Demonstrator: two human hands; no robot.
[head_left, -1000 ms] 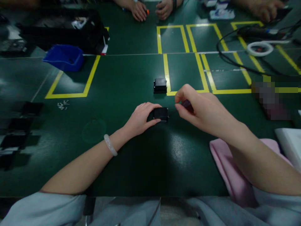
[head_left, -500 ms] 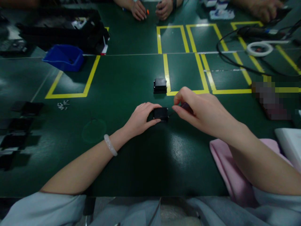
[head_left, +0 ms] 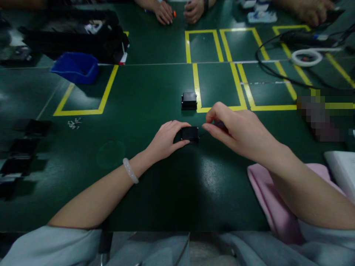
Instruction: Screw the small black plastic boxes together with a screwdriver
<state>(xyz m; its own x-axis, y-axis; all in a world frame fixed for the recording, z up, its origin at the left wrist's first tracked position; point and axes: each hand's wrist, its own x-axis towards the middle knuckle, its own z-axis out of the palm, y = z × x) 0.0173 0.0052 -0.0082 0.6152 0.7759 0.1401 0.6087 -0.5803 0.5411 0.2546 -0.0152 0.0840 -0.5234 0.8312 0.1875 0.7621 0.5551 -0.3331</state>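
My left hand (head_left: 169, 139) grips a small black box (head_left: 190, 133) on the green tabletop, thumb on the near side and fingers on the far side. Silvery screws show at the box's right corners. My right hand (head_left: 231, 123) is closed around a dark-handled screwdriver (head_left: 221, 126), mostly hidden by the fingers. Its thin shaft slants down to the screw at the box's near right corner. A second black box (head_left: 189, 101) of the same kind sits just beyond, apart from both hands.
Loose screws (head_left: 74, 123) lie at left, near several dark parts (head_left: 20, 149). Behind them are a blue bin (head_left: 76, 68) and a large black tray (head_left: 72, 35). A pink cloth (head_left: 266, 192) lies under my right forearm. Other people's hands (head_left: 163, 13) rest across the table; cables (head_left: 266, 68) curve at right.
Almost nothing differs. My left hand still holds the black box in place, and my right hand keeps its grip with the screwdriver shaft at the same corner.
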